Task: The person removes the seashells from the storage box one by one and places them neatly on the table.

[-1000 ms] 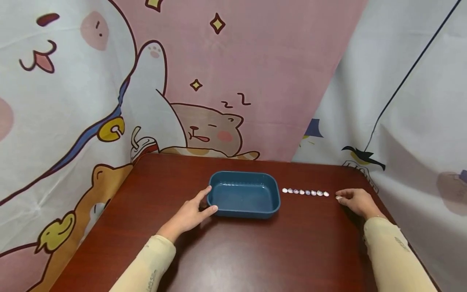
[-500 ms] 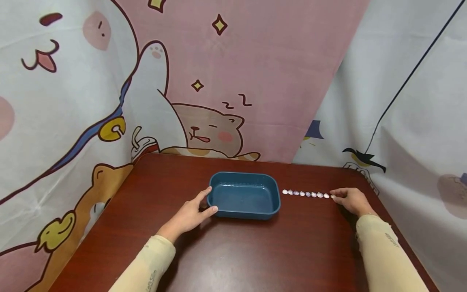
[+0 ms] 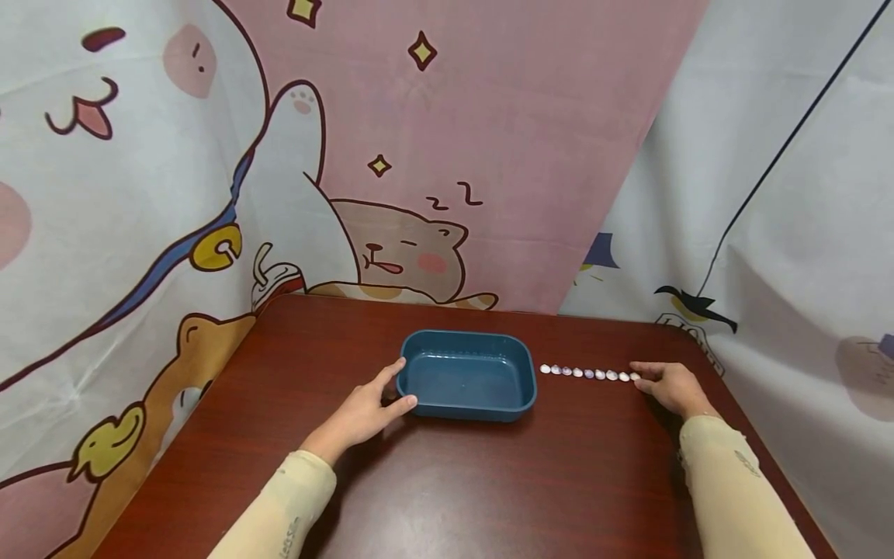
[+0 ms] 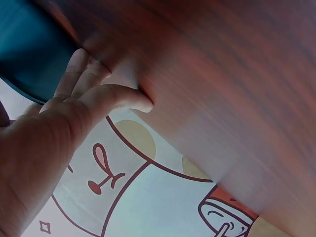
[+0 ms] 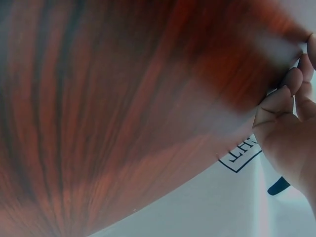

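Note:
A dark blue rectangular dish (image 3: 466, 413) stands on the table. My left hand (image 3: 359, 411) rests at its left end, thumb and index finger spread along the rim; the left wrist view has this hand (image 4: 74, 108) beside the dish's wall (image 4: 34, 49). From near the dish's right side, several small whitish-purple shells (image 3: 590, 374) run rightward in a straight row. At the row's right end my right hand (image 3: 673, 387) pinches the last shell (image 3: 635, 376) between thumb and fingertips. In the right wrist view the hand (image 5: 289, 113) shows curled fingers, with the shell hidden.
The reddish-brown wooden table (image 3: 475, 481) reaches back to a cartoon-printed cloth (image 3: 517, 155) hanging behind it. More printed cloth hangs along the left and right sides, close to the table's right edge.
My right hand has moved left with the shell, bringing it up against the end of the row. The left hand and the dish have stayed in place.

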A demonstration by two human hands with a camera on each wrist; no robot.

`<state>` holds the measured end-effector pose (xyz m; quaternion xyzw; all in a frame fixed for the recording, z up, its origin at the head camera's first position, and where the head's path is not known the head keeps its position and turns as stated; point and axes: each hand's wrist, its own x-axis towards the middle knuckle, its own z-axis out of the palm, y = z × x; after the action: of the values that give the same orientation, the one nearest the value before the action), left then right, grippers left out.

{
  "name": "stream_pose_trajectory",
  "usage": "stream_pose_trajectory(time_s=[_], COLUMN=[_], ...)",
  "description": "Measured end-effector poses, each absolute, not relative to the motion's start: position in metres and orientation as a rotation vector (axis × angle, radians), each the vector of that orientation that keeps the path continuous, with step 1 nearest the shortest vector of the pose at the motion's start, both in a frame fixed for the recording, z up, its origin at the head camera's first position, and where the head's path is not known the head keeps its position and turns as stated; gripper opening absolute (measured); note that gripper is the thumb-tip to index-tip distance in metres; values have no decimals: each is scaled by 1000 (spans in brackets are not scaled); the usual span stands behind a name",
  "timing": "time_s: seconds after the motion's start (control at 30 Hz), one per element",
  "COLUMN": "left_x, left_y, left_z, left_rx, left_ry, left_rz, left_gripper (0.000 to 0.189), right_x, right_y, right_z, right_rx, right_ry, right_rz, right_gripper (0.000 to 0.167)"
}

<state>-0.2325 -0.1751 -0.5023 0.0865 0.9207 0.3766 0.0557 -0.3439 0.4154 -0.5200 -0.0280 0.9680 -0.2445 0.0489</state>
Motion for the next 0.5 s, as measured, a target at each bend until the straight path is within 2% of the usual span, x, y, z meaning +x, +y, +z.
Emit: stream_pose_trajectory(time_s=[0.5], left_x=[-237], left_y=[-172], left_z=[-504], left_rx=[270], left_ry=[2788], left_rz=[1145], left_gripper=[85], right_x=[-337], right_y=[422], right_z=[-522], right_rx=[-77], right_ry=[2959], right_rz=[-694], right_gripper=[63])
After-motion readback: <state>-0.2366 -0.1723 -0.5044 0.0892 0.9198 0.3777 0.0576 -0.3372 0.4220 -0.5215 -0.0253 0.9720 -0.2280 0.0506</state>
